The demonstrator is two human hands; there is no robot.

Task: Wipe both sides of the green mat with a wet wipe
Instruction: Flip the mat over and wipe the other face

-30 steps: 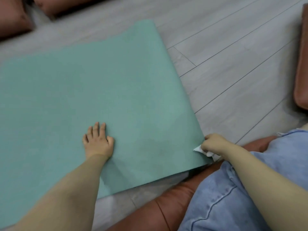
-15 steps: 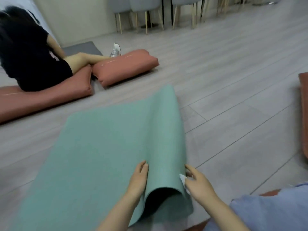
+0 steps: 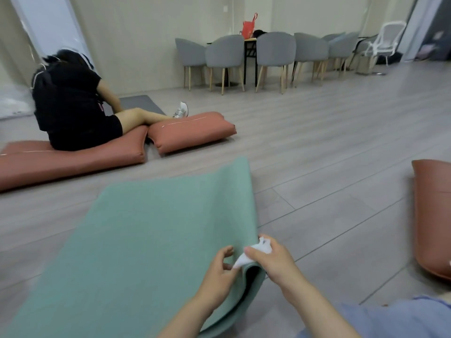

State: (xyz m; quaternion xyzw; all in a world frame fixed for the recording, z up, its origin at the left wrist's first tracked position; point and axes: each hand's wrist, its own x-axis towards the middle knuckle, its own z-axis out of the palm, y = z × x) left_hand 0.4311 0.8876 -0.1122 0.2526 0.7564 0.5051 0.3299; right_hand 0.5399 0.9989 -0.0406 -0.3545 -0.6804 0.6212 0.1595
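The green mat point(image 3: 151, 230) lies on the floor point(image 3: 329, 167), its near corner raised. The right hand point(image 3: 271, 258) pinches that corner together with the wet wipe point(image 3: 253, 253); the left hand point(image 3: 218, 272) grips alongside. Judged step: turning the mat over. Next requires folding it across without dropping the wipe.

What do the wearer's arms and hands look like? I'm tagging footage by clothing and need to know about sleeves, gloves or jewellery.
Both forearms are bare as far as the frame shows, with no sleeves in view. The left hand and right hand wear no gloves, and no rings, watch or bracelets are visible. Light blue fabric, apparently the person's clothing, shows at the lower right.
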